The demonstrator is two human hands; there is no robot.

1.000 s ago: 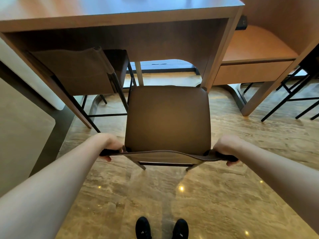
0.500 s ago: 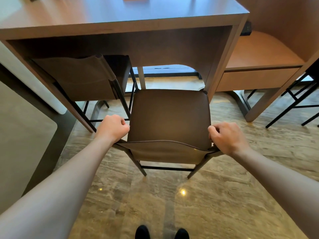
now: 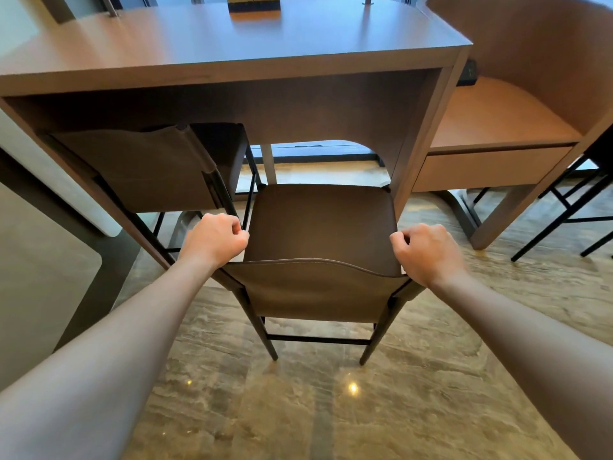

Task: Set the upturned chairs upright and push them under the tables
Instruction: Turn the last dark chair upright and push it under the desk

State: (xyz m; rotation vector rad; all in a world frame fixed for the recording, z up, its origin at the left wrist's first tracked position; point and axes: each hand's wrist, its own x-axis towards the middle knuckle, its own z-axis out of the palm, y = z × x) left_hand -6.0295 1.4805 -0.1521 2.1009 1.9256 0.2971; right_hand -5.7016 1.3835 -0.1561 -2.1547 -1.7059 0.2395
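Note:
A dark brown chair (image 3: 323, 224) stands upright on the floor in front of me, its seat facing the wooden table (image 3: 232, 58) and its front edge just under the tabletop's edge. My left hand (image 3: 214, 240) grips the left end of the backrest top. The right end is held by my right hand (image 3: 428, 252). A second brown chair (image 3: 142, 167) is tucked under the table on the left, its backrest touching the table's underside area.
The table's right side panel (image 3: 421, 144) stands close to the chair's front right corner. A curved wooden bench (image 3: 504, 117) lies to the right, with black-legged chairs (image 3: 570, 200) beyond. A yellow and dark box (image 3: 253, 6) sits on the tabletop. Polished stone floor (image 3: 331, 410) lies below.
The chair has slid forward toward the table with both hands on its backrest; my hands moved from the backrest's outer ends up onto its top corners.

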